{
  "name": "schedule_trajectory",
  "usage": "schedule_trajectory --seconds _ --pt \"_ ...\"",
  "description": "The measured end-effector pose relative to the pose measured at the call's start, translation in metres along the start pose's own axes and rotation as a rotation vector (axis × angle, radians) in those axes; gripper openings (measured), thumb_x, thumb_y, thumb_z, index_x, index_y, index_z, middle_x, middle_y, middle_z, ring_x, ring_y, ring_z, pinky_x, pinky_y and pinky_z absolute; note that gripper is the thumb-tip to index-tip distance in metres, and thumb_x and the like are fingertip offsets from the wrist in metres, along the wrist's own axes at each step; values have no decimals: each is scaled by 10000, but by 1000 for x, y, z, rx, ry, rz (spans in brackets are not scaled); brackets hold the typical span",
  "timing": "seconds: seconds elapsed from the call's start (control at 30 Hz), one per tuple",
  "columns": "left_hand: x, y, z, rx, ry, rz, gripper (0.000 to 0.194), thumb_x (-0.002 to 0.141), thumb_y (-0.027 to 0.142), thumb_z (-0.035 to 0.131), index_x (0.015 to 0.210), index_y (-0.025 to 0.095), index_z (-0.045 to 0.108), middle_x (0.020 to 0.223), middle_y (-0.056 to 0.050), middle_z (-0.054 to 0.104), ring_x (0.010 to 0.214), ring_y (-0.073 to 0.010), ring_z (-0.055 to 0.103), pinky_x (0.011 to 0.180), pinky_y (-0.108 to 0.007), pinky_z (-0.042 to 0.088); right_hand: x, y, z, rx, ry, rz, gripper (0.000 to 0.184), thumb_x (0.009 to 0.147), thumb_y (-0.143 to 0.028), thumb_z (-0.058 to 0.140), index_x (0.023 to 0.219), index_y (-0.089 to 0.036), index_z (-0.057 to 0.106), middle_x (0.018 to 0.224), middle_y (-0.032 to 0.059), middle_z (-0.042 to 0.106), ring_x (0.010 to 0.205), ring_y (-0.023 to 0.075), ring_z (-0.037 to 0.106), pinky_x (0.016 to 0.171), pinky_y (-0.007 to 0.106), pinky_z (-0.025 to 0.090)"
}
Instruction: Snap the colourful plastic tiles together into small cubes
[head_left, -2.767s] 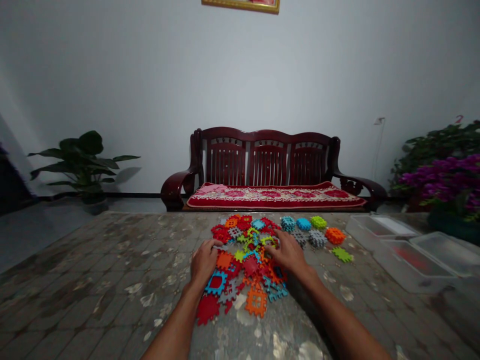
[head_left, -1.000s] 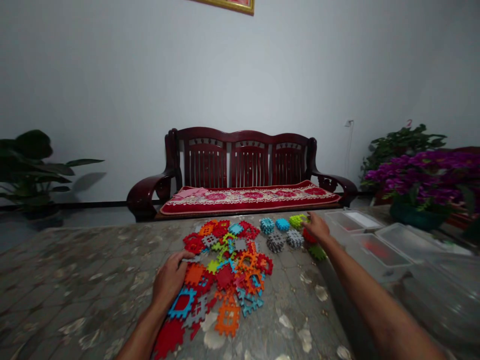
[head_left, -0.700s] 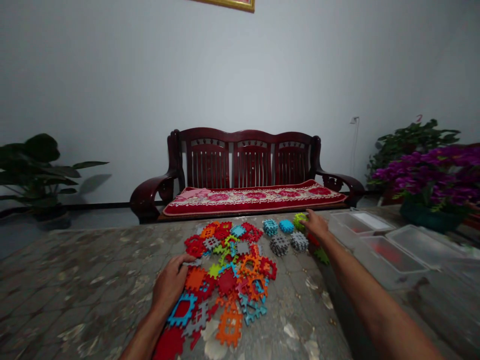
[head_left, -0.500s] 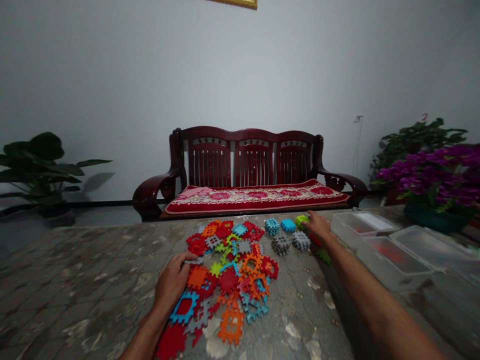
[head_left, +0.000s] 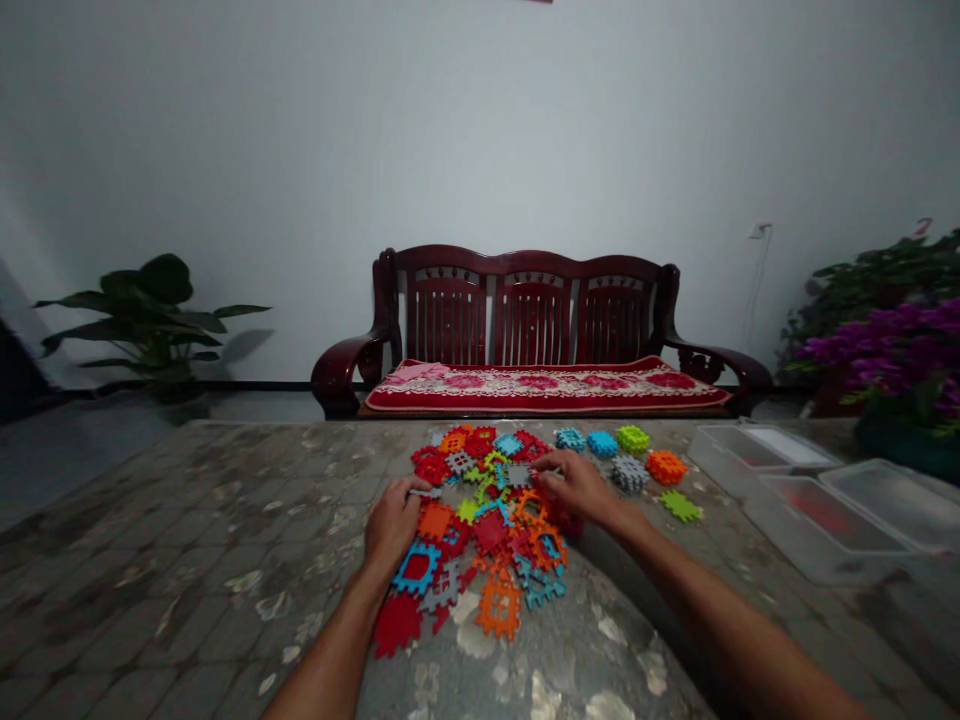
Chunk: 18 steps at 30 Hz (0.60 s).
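Note:
A heap of flat, toothed plastic puzzle pieces (head_left: 487,520) in red, orange, blue, green and grey lies on the marbled table (head_left: 187,560). My left hand (head_left: 394,522) rests on the heap's left edge, fingers curled over a grey piece. My right hand (head_left: 574,487) lies on the heap's right side, fingers bent down onto the pieces; what it grips is hidden. Behind it sit sorted small stacks: blue (head_left: 601,443), green (head_left: 632,438), grey (head_left: 628,473) and orange (head_left: 665,466). A single green piece (head_left: 680,505) lies apart.
Clear plastic boxes and lids (head_left: 802,500) stand at the table's right. Beyond the table are a dark wooden bench (head_left: 536,340) with a red cushion, a leafy plant (head_left: 150,320) at left and purple flowers (head_left: 900,350) at right.
My right hand has come back from the sorted stacks at the far right to the heap's right side. The left hand has stayed on the heap. The camera has turned slightly left.

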<state>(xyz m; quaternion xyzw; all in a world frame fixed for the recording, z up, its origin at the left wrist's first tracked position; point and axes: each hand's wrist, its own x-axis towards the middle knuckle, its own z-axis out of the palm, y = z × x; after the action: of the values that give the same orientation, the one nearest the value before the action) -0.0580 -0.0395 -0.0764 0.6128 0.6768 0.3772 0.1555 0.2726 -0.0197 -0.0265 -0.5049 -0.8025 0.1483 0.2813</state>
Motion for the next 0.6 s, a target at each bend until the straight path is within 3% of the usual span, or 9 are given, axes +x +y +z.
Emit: schedule_trajectory --seconds 0.1,0.27,0.4,0.6 --pt "0 0 0 -24 19 -6 341 870 131 434 970 245 739 1143 -44 751 1104 -218 685 1034 -353 504 9 -40 20 -47 -138 -123 305 855 -194 625 1098 -222 806 1096 59 798 1069 242 700 981 361 510" --pt "-1 -1 2 -29 36 -5 340 875 118 433 968 252 732 1132 -32 752 1088 -208 684 1031 -337 500 34 -83 37 -252 -256 -172 385 852 -129 625 1170 -259 798 1130 54 799 1130 245 673 976 334 495" --pt "-1 0 2 -22 21 -7 337 881 117 439 980 246 734 1146 -43 747 1093 -211 687 1041 -338 490 49 -102 51 -414 -327 -219 398 870 -91 598 1161 -261 808 1109 69 810 1078 238 703 931 309 502" --pt "-1 2 1 -3 5 -13 326 883 116 460 998 250 735 1162 -40 748 1100 -216 685 1037 -346 485 56 -115 67 -562 -378 -310 255 860 -124 652 1004 -213 842 1005 125 819 1011 279 724 859 320 513"
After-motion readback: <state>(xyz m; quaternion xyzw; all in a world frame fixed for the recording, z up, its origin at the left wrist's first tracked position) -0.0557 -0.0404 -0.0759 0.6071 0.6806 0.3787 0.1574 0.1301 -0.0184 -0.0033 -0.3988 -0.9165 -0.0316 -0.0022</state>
